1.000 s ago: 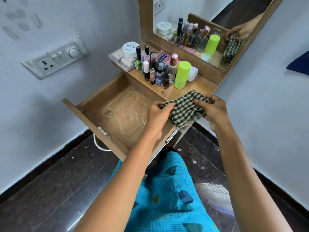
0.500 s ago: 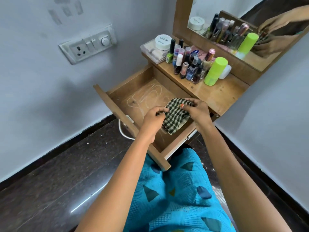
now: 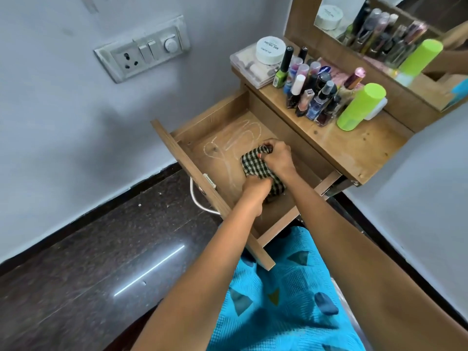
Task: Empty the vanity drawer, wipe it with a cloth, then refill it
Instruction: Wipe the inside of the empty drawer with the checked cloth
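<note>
The wooden vanity drawer [image 3: 192,158] stands pulled out, holding only the cloth, with white chalky streaks [image 3: 235,138] on its floor. A green-and-white checked cloth [image 3: 253,165] lies bunched on the drawer floor near the middle. My left hand [image 3: 255,188] grips its near end and my right hand [image 3: 276,155] grips its far end, both down inside the drawer. Several nail polish bottles [image 3: 309,97], a white jar [image 3: 269,50] on a clear box and a lime green bottle [image 3: 359,107] stand on the vanity top [image 3: 354,148].
A mirror [image 3: 395,29] rises behind the vanity top. A switch and socket plate [image 3: 141,49] sits on the wall to the left. A white cable [image 3: 200,201] hangs under the drawer front. My lap in blue cloth [image 3: 278,287] is just below the drawer; dark floor lies left.
Both hands have carried the cloth from above the vanity's front edge down into the drawer, bunching it smaller. The camera has moved closer and shifted left.
</note>
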`<move>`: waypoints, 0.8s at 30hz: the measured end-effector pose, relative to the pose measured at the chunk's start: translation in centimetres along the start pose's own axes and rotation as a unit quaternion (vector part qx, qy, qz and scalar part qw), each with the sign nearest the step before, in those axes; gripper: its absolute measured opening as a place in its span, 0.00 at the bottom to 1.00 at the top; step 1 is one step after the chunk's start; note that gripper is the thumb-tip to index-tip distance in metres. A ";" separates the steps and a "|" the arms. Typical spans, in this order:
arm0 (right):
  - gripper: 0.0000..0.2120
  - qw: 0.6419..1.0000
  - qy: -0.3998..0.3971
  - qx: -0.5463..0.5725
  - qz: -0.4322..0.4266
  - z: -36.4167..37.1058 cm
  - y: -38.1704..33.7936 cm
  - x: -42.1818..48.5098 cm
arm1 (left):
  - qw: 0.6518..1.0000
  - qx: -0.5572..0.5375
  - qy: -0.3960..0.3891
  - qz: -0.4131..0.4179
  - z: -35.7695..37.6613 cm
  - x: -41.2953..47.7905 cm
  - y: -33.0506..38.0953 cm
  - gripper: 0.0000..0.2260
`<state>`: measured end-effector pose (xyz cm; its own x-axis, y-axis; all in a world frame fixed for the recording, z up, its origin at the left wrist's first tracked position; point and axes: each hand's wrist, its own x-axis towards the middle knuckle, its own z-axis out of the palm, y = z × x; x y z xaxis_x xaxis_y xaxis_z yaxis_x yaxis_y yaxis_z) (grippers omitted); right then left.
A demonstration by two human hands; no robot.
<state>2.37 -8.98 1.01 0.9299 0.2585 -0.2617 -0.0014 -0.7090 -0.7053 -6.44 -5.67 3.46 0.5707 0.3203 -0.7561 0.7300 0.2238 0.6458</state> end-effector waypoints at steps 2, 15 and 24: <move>0.15 1.000 -0.011 -0.015 -0.003 0.3 0.2 0.4 | 1.000 0.007 0.003 -0.005 0.2 0.8 -0.2 0.18; 0.26 0.952 0.012 -0.276 -0.130 1.8 1.6 -2.7 | 0.963 0.184 0.113 0.162 -2.2 0.6 0.1 0.19; 0.31 0.896 -0.163 -0.408 -0.069 3.8 2.7 -4.2 | 0.818 0.385 0.345 0.253 -8.9 1.7 0.3 0.24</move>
<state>-2.90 -9.49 -2.32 0.7438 0.4642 -0.4810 0.4981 -0.8647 -0.0643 -8.61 3.19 3.27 0.7199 0.6941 -0.0012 0.6370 -0.6600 0.3983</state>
